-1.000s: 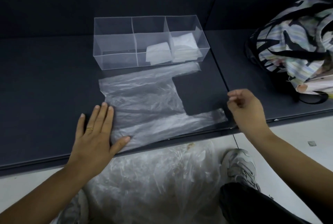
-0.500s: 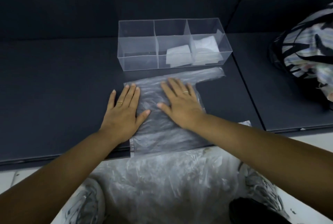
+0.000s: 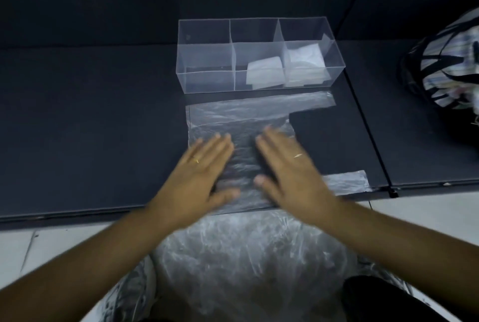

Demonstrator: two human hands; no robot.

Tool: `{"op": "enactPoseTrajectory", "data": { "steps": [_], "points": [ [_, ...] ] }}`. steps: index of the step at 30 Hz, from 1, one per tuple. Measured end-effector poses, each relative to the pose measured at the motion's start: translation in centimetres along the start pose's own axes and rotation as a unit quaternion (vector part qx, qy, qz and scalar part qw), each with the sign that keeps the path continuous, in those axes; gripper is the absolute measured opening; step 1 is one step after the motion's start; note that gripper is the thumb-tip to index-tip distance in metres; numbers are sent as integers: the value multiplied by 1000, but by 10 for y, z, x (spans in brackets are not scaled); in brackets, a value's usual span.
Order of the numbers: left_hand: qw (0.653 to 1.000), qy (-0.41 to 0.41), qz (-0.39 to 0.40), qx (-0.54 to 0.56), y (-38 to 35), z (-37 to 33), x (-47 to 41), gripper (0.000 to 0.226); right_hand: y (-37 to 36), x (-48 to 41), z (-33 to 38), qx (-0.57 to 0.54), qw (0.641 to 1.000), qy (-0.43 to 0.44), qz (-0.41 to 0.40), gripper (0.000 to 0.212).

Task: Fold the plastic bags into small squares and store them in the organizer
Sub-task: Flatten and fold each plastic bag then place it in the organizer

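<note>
On the plastic bag (image 3: 246, 114) the left hand (image 3: 204, 168) and right hand (image 3: 287, 168) press flat, each grip splayed, holding nothing

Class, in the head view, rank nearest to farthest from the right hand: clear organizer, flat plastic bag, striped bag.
1. The flat plastic bag, under the right hand.
2. The clear organizer, just beyond it.
3. The striped bag, far right.

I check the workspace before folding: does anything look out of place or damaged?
Only a small thing: the folded bag in the organizer, middle compartment, sits askew, not squared to its walls. Nothing looks damaged.
</note>
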State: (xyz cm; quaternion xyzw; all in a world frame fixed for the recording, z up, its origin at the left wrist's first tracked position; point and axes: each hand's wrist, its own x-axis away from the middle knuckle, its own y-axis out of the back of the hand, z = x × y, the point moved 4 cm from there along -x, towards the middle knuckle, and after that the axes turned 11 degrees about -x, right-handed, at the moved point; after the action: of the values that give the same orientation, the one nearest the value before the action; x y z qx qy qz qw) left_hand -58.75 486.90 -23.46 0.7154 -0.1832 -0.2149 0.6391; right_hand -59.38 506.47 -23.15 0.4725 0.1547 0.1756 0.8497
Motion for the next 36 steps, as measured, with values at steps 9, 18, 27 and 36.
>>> {"op": "enactPoseTrajectory", "data": {
  "steps": [9,18,27,36],
  "points": [
    [999,-31,-28,-4,0,-16,64,44,-3,41,17,26,996,82,36,56],
    [870,213,115,430,41,35,64,18,76,49,-37,-222,962,-154,49,10],
    [739,435,36,513,19,97,31,19,99,0,-94,-366,891,-268,-30,18],
    [849,423,-34,316,2,110,-6,24,74,-29,-125,-224,909,-339,-94,25]
  ]
}}
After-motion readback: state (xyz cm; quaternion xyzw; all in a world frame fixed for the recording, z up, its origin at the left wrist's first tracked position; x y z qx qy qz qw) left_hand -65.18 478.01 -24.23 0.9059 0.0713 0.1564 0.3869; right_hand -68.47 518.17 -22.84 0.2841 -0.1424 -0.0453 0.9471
